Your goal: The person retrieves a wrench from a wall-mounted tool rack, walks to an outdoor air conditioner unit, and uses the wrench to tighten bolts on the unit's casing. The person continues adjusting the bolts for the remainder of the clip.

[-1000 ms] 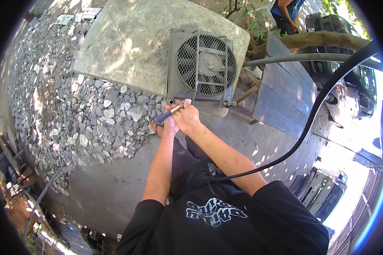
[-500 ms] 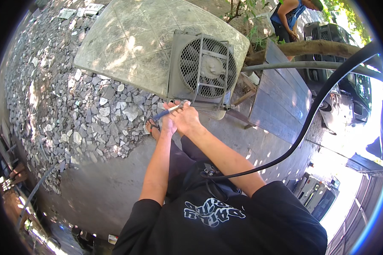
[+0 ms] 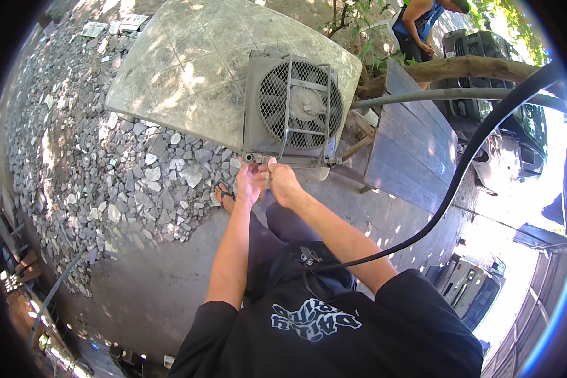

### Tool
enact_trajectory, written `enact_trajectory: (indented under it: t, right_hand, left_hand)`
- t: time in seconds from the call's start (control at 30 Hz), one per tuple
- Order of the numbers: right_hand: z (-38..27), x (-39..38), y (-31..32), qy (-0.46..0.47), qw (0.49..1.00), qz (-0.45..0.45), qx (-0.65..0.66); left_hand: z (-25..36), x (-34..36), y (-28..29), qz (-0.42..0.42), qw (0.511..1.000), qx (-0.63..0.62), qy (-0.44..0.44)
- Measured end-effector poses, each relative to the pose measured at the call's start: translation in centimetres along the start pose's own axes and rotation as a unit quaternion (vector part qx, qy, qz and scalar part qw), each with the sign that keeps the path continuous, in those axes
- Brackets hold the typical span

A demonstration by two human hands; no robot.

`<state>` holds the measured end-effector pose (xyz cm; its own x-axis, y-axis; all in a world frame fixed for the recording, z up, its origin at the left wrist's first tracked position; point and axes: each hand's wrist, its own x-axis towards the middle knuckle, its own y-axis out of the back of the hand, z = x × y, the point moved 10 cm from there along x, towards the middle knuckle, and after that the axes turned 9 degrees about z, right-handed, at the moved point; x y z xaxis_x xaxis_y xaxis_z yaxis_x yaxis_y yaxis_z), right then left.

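Note:
A dusty radiator with a caged fan point(image 3: 301, 104) lies on a stained, pale padded slab point(image 3: 179, 66). At the radiator's lower-left corner, near a small open fitting point(image 3: 249, 158), my left hand point(image 3: 249, 184) has its fingers curled; what they grip is unclear. My right hand point(image 3: 286, 186) is closed beside it on the blue-handled metal tool, now mostly hidden by the hand. My sandalled left foot point(image 3: 224, 196) shows below.
Gravel point(image 3: 113, 189) lies to the left, concrete point(image 3: 151, 290) below. A dark wooden board point(image 3: 408, 148), log point(image 3: 460, 67), pipe point(image 3: 435, 94) and black hose point(image 3: 469, 164) are to the right. Another person point(image 3: 416, 28) stands beside parked vehicles point(image 3: 504, 113) point(image 3: 469, 286).
The tool has swung from a long diagonal across my hands to mostly out of sight behind my right hand. The other person leans further into view at top right.

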<state>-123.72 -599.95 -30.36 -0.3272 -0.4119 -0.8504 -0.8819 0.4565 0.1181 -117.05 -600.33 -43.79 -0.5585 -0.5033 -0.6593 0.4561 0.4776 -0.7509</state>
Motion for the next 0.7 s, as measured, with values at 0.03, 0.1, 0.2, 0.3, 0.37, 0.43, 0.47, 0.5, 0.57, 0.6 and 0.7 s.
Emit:
enact_trajectory:
  t: [0.03, 0.1, 0.2, 0.3, 0.37, 0.43, 0.47, 0.5, 0.57, 0.6, 0.7]
  right_hand:
    - [0.9, -0.1, -1.4, -0.052, 0.989, -0.020, 0.136]
    - [0.5, 0.0, -3.8, -0.084, 0.938, -0.075, 0.327]
    - [1.0, 0.1, -2.6, -0.120, 0.955, -0.022, 0.271]
    - [-5.3, -0.6, 1.5, 0.219, 0.884, 0.020, -0.412]
    - [-6.7, -1.1, 3.1, 0.253, 0.856, 0.039, -0.450]
    - [-7.3, -1.3, 3.0, 0.285, 0.837, 0.055, -0.464]
    - [-5.9, -0.6, 3.2, 0.200, 0.923, 0.039, -0.327]
    - [-3.9, -0.2, 2.5, 0.108, 0.977, 0.031, -0.182]
    - [-0.8, 0.1, 0.0, -0.029, 0.996, -0.006, 0.090]
    - [-0.1, 0.0, -1.5, -0.071, 0.975, -0.033, 0.210]
    - [-0.4, -0.3, -2.4, -0.086, 0.967, -0.060, 0.233]
  left_hand:
    - [-0.1, -0.6, -1.6, -0.087, 0.994, -0.051, 0.045]
    - [1.1, -0.6, 0.8, 0.048, 0.996, 0.044, -0.055]
    - [1.0, -1.6, -2.5, -0.098, 0.993, 0.062, -0.029]
    - [1.0, -0.9, -0.5, 0.036, 0.996, 0.079, -0.033]
    - [0.7, -0.7, 0.1, 0.073, 0.993, 0.089, -0.023]
    - [0.7, -0.6, -0.4, 0.039, 0.996, 0.075, -0.029]
    - [0.7, -0.6, 0.3, 0.062, 0.994, 0.089, -0.029]
    - [0.8, -0.6, 0.0, 0.042, 0.994, 0.094, -0.035]
    - [1.1, -0.5, 0.8, 0.057, 0.989, 0.131, -0.048]
    - [1.0, -0.5, 0.8, 0.049, 0.994, 0.090, -0.034]
    - [0.8, -0.2, 0.4, 0.011, 0.999, 0.045, -0.006]
